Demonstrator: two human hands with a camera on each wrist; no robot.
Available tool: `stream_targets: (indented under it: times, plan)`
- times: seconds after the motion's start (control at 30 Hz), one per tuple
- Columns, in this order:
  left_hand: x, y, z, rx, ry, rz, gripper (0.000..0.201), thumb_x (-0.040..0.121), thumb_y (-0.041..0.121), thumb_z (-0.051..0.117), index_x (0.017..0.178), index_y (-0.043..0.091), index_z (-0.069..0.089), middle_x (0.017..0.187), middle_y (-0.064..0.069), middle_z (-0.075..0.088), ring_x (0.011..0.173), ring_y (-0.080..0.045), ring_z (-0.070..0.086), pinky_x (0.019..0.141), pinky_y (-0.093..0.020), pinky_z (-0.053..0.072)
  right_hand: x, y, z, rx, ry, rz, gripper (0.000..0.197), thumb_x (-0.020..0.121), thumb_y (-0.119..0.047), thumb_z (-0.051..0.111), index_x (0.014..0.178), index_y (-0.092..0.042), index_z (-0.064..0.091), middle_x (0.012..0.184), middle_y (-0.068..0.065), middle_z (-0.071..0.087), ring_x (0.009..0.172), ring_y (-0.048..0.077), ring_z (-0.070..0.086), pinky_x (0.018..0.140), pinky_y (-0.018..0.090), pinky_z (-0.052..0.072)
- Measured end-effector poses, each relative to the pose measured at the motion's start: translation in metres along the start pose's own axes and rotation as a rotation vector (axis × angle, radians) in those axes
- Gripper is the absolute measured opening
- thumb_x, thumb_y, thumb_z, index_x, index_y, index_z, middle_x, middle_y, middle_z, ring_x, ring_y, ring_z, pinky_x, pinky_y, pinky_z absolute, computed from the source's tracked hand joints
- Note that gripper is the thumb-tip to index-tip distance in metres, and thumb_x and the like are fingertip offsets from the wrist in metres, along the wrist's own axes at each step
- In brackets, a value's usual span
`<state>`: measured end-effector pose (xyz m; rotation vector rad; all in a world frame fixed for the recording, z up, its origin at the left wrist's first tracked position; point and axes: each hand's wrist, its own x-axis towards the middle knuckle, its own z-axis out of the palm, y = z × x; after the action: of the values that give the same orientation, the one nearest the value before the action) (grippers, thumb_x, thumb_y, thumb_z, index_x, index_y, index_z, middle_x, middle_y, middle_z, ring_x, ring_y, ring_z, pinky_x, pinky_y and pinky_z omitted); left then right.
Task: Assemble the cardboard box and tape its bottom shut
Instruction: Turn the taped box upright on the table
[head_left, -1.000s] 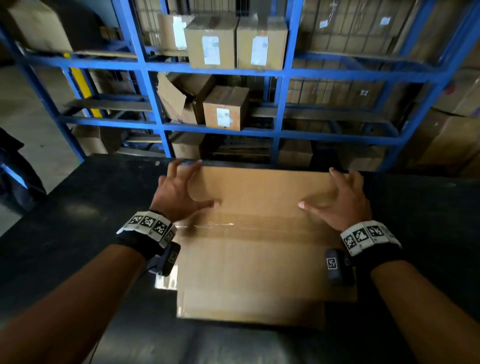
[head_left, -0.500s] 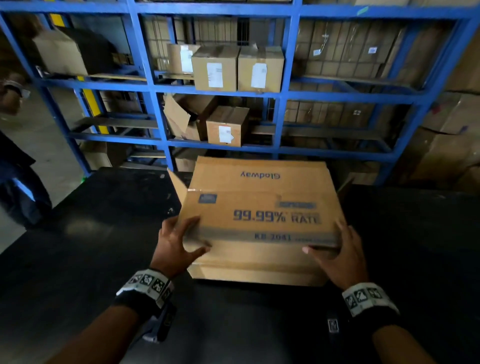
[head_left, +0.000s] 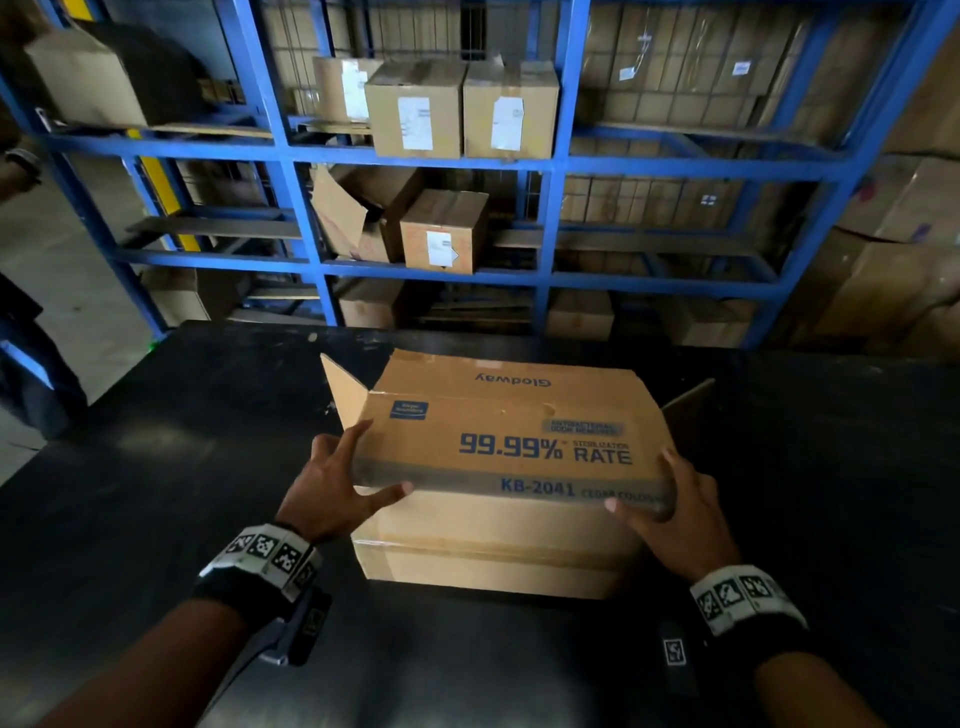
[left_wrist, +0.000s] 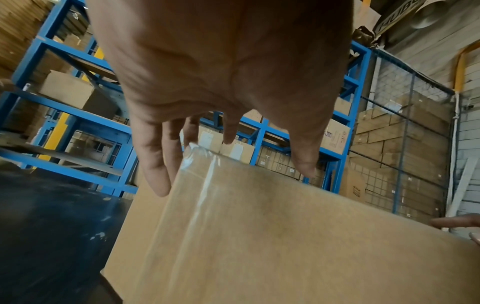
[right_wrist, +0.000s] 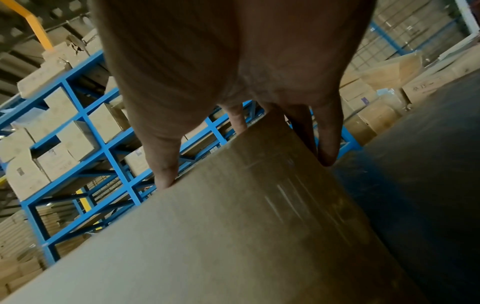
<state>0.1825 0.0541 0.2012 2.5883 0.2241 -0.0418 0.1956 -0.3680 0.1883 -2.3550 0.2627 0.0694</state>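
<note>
A brown cardboard box (head_left: 509, 447) printed "99.99% RATE" stands tipped on the black table (head_left: 156, 467). Its printed side faces up and its taped bottom faces me. My left hand (head_left: 337, 483) grips the box's near left corner, thumb on the bottom face and fingers along the left wall. At the near right corner my right hand (head_left: 675, 509) holds it the same way. Clear tape (left_wrist: 200, 195) runs along the bottom seam of the box (left_wrist: 285, 246) in the left wrist view. The right wrist view shows the box (right_wrist: 233, 236) too. Loose flaps (head_left: 337, 384) stick out at the far end.
Blue metal shelving (head_left: 550, 166) with several cardboard boxes stands just behind the table's far edge. Part of another person (head_left: 26, 353) shows at the far left, on the concrete floor. Stacked cartons (head_left: 893, 291) fill the right side.
The box lay bottom up under both palms; it has since been tipped up and turned so its printed side shows. Both hands moved to its near corners.
</note>
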Motion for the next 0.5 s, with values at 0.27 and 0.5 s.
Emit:
stream_targets:
  times: [0.27,0.5]
  plan:
    - [0.055,0.004,-0.022,0.037,-0.023,0.015,0.115,0.058,0.087,0.071,0.154,0.038,0.029,0.155,-0.005,0.025,0.124,-0.033,0.059,0.106,-0.052,0.051,0.047,-0.021,-0.031,-0.173,-0.035,-0.030,0.112,0.064,-0.065,0.082,0.154,-0.033,0.023,0.160,0.006,0.023,0.141,0.032,0.041,0.110,0.049,0.039]
    - [0.123,0.028,-0.035,0.208,-0.250,-0.052,0.143,0.043,0.090,0.075,0.161,0.031,0.021,0.166,-0.007,0.027,0.146,-0.034,0.041,0.120,-0.051,0.036,0.112,-0.056,-0.052,-0.426,-0.263,-0.100,0.120,0.067,-0.065,0.081,0.160,-0.022,0.018,0.166,0.005,0.019,0.150,0.027,0.027,0.121,0.044,0.028]
